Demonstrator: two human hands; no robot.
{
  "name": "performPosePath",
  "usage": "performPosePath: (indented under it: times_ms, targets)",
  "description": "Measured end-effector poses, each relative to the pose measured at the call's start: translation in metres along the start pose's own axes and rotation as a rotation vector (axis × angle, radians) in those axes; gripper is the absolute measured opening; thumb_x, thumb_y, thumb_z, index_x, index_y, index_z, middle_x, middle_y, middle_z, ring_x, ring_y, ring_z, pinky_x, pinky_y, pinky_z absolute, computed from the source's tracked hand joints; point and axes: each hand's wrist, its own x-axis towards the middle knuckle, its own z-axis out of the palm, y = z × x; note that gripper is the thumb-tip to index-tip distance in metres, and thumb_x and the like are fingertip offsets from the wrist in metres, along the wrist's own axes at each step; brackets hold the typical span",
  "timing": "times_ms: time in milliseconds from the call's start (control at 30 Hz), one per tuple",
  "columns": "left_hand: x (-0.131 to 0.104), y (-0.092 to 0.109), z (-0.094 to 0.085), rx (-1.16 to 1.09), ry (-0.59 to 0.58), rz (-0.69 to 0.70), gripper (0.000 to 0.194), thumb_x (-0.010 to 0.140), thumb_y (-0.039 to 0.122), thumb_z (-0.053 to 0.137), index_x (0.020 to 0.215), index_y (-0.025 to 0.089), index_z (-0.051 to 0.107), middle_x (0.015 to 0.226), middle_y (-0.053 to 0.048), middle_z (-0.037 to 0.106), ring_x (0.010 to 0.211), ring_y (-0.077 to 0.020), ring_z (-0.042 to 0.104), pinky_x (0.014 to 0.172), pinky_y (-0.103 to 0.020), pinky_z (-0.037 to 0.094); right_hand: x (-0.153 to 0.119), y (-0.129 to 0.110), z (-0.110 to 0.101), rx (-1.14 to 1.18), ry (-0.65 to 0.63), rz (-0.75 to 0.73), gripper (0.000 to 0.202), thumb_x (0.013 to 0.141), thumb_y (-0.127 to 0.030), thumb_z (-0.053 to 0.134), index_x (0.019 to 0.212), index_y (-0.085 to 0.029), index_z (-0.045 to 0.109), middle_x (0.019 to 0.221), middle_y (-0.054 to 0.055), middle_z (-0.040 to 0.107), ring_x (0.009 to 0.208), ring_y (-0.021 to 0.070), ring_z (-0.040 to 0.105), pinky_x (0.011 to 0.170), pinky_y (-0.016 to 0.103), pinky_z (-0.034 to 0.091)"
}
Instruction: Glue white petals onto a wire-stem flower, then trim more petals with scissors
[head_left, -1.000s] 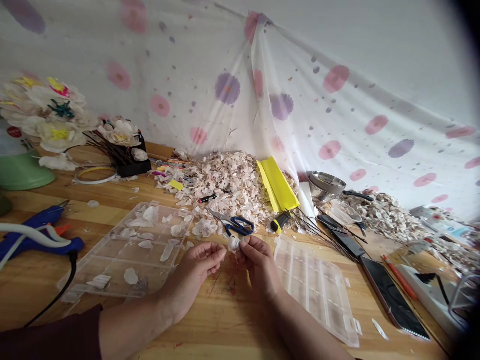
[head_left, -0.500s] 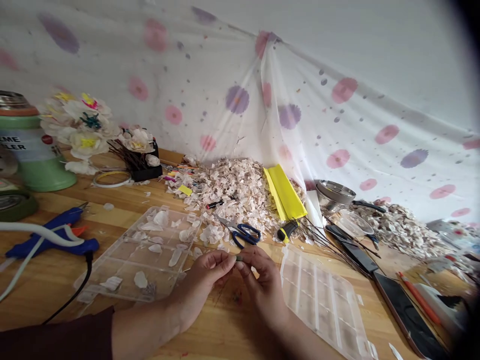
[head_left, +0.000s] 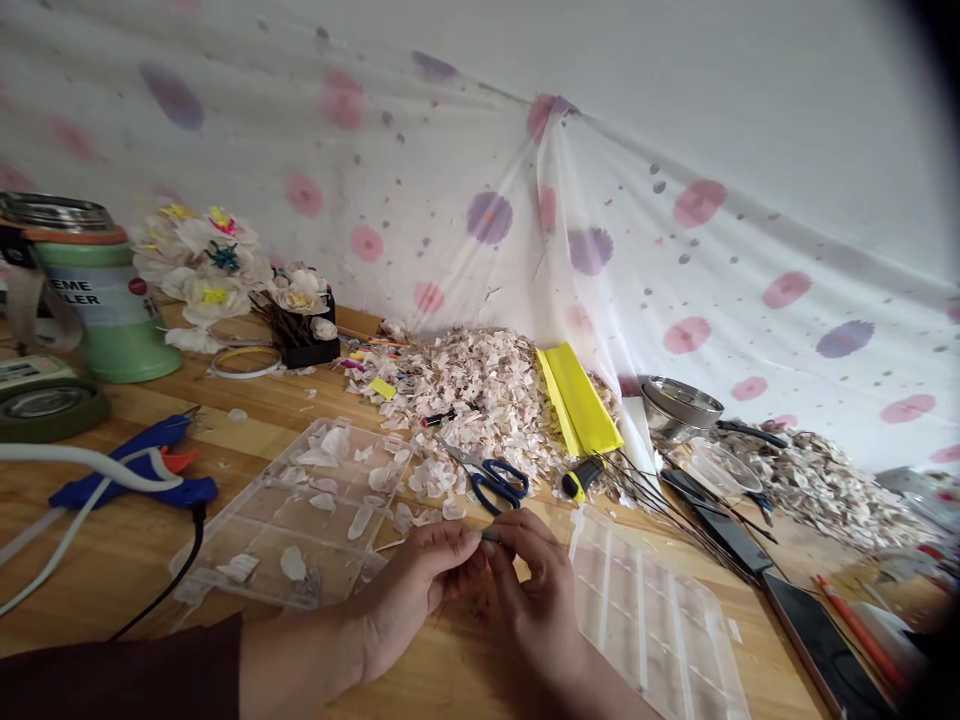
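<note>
My left hand (head_left: 421, 580) and my right hand (head_left: 538, 590) meet above the wooden table, fingertips pinched together. Between them is a small dull-green piece (head_left: 490, 536), mostly covered by the fingers; its exact kind cannot be made out. Just beyond the fingertips lie dark-blue-handled scissors (head_left: 501, 484), partly open. A clear divided plastic tray (head_left: 259, 510) with white petal-like flakes is left of my hands. To their right, a second clear compartment piece (head_left: 652, 610) lies near my right forearm.
A large heap of pale flakes (head_left: 480, 390) fills the back, a folded yellow sheet (head_left: 581, 400) against it. A blue glue gun (head_left: 142, 475) with cords, a green tumbler (head_left: 112, 310) and white flowers (head_left: 210, 265) are at left. Dark thin stems (head_left: 675, 515) and a phone (head_left: 817, 640) lie right.
My view has turned slightly left, so the scene sits further right and lower. Both hands stay pinched together on the green piece, with slightly shifted fingers.
</note>
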Motion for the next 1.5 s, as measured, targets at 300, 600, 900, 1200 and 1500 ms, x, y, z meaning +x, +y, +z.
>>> performPosePath:
  times_ms: [300,600,900,1200,1500]
  targets:
    - [0.0,0.001,0.0,0.057,-0.066,0.004,0.019,0.077,0.033,0.073,0.072,0.014,0.073,0.07,-0.001,0.059,0.07,-0.0122,0.047,0.069,-0.023,0.038,-0.001,-0.002,0.0,-0.042,-0.012,0.025,0.017,0.087,-0.016,0.053,0.072,-0.016,0.062,0.069,0.005,0.057,0.063,0.0158,0.054,0.056,0.025,0.044]
    - [-0.003,0.005,0.004,0.068,-0.059,-0.003,0.022,0.079,0.035,0.071,0.071,0.015,0.072,0.07,-0.001,0.06,0.071,-0.0125,0.049,0.069,-0.022,0.04,0.002,-0.003,-0.002,0.064,-0.008,0.147,0.021,0.088,-0.024,0.053,0.068,-0.018,0.054,0.067,0.003,0.054,0.064,0.016,0.05,0.058,0.027,0.041]
    - [0.0,0.002,0.002,0.06,0.051,-0.015,0.022,0.063,0.032,0.084,0.072,0.014,0.075,0.069,0.0,0.063,0.063,-0.0084,0.047,0.06,-0.018,0.038,-0.001,0.006,-0.002,0.171,-0.081,0.327,0.019,0.088,-0.032,0.048,0.073,-0.019,0.049,0.071,0.001,0.048,0.069,0.0168,0.045,0.063,0.03,0.038]
    - [-0.001,0.011,0.004,0.116,0.216,-0.003,0.027,0.052,0.034,0.088,0.065,0.017,0.072,0.064,0.001,0.064,0.065,-0.0128,0.054,0.063,-0.022,0.044,-0.005,-0.005,0.003,-0.029,-0.173,0.09,0.014,0.081,-0.022,0.039,0.068,-0.022,0.036,0.067,0.0,0.044,0.064,0.0159,0.045,0.06,0.028,0.035]
    - [0.015,0.028,-0.008,0.094,0.439,0.046,0.037,0.042,0.034,0.093,0.068,0.017,0.071,0.066,0.003,0.066,0.067,-0.0134,0.055,0.061,-0.02,0.046,-0.004,0.015,0.024,0.001,-0.107,-0.045,0.016,0.071,-0.032,0.041,0.06,-0.025,0.031,0.05,0.0,0.044,0.048,0.0168,0.046,0.046,0.028,0.032]
